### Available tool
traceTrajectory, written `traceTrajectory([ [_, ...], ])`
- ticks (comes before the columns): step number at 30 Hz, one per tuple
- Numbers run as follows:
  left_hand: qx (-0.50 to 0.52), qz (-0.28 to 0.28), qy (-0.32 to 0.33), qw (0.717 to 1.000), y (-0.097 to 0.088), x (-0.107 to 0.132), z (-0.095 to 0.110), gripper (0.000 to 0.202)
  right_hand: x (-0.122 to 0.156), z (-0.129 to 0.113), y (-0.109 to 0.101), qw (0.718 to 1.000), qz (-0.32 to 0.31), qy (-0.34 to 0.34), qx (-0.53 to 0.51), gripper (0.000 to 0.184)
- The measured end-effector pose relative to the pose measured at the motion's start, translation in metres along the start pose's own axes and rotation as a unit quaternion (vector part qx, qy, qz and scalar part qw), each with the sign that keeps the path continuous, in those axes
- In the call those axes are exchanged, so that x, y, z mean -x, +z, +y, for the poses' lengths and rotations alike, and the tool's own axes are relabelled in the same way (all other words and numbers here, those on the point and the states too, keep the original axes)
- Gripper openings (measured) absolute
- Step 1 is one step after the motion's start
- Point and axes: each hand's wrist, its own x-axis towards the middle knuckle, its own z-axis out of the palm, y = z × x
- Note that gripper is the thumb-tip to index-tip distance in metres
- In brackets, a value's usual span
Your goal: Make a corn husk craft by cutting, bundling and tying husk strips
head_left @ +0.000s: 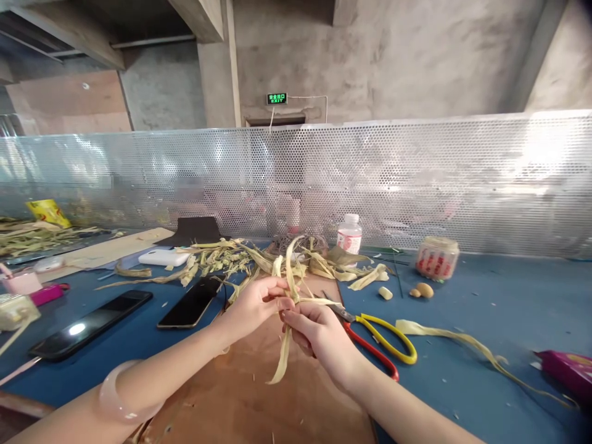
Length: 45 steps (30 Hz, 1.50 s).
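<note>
Pale dried husk strips (290, 268) rise and hang between my two hands above a brown board (250, 394). My left hand (261, 299) pinches them from the left, its thumb and fingers closed. From the right, my right hand (317, 330) also pinches the strips, its thumb close to the left one. One strip end dangles below the fingers, and another sticks out to the right. Scissors (377, 333) with one yellow and one red handle lie just beyond my right hand. Where exactly the strips cross is partly hidden by my fingers.
Loose husks (226, 259) are heaped behind my hands. Two dark phones (92, 324) lie to the left on the blue table. A white bottle (349, 234) and a clear jar (437, 258) stand toward the perforated metal screen (416, 179). One long husk strip (462, 339) lies at right.
</note>
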Motion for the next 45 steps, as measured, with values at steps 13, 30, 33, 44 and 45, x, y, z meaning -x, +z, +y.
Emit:
traceTrajectory([
  [13, 0.033, -0.021, -0.017, 0.999, -0.001, -0.002, -0.004, 0.030, 0.003, -0.003, -0.006, 0.997, -0.045, -0.010, 0.069, 0.025],
  [30, 0.030, -0.031, 0.001, 0.999, -0.003, -0.001, -0.005, 0.027, 0.004, -0.005, -0.006, 0.990, -0.034, -0.033, 0.133, 0.021],
  [33, 0.013, -0.028, 0.015, 0.999, -0.004, 0.001, 0.000, 0.032, 0.000, 0.004, -0.004, 0.990, -0.021, -0.042, 0.131, 0.023],
  [44, -0.141, 0.061, 0.011, 0.988, 0.005, 0.005, 0.000, 0.031, 0.001, 0.011, 0.001, 0.972, -0.028, -0.068, 0.222, 0.026],
  [45, -0.146, 0.066, 0.014, 0.987, 0.005, 0.006, 0.001, 0.032, 0.001, 0.012, 0.000, 0.969, -0.024, -0.076, 0.234, 0.026],
])
